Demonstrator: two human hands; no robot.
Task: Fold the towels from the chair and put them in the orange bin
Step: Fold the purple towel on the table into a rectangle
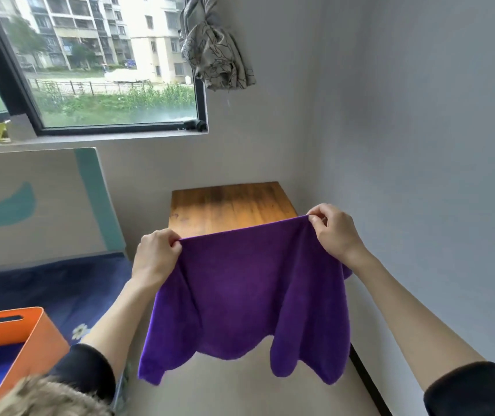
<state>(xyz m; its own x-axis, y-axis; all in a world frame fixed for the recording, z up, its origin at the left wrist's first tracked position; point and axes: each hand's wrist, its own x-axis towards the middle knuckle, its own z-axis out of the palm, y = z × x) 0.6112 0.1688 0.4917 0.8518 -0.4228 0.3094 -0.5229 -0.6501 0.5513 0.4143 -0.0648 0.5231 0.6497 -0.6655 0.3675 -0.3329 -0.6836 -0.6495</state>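
Towel held up in the air, folding step at its start.
Left hand (157, 253) and right hand (334, 232) each pinch a top corner of the purple towel (249, 295), which hangs above the floor; next, I think, the corners must meet, then it goes into the orange bin (34, 331) at the left.

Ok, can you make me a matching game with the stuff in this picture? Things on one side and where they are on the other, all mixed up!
Things:
1. purple towel
2. orange bin
3. wooden table
4. patterned cloth

Places:
A. in the corner, against the wall, behind the towel
B. hanging up high beside the window
C. held up in the air by its top corners, left hand and right hand
D. down low on the left, on the blue bedding

Pairs: 1-C, 2-D, 3-A, 4-B
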